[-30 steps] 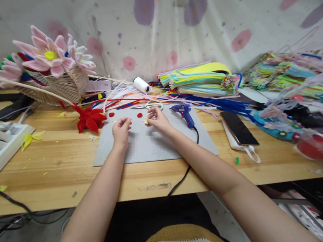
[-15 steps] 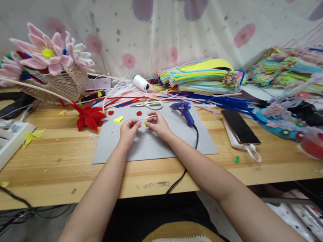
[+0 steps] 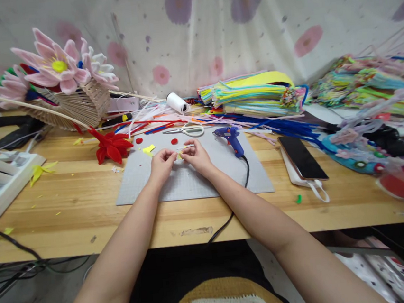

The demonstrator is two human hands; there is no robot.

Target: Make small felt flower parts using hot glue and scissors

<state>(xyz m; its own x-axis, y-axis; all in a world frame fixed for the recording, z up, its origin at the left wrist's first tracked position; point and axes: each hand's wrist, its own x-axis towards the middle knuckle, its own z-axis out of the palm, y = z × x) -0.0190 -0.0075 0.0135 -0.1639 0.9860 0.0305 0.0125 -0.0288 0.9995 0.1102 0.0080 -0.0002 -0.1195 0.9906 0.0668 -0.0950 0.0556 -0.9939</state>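
The right hand (image 3: 196,156) pinches a small yellow piece (image 3: 179,156), probably light and soft, best held by its edge; the left hand's (image 3: 162,166) grip is narrow, its content unclear.

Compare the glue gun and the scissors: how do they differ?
The glue gun is blue; the scissors are pale-handled and gray-bladed. The glue gun trails a black cord; the scissors have none. Both lie unheld on the gray mat, tips pointing left.
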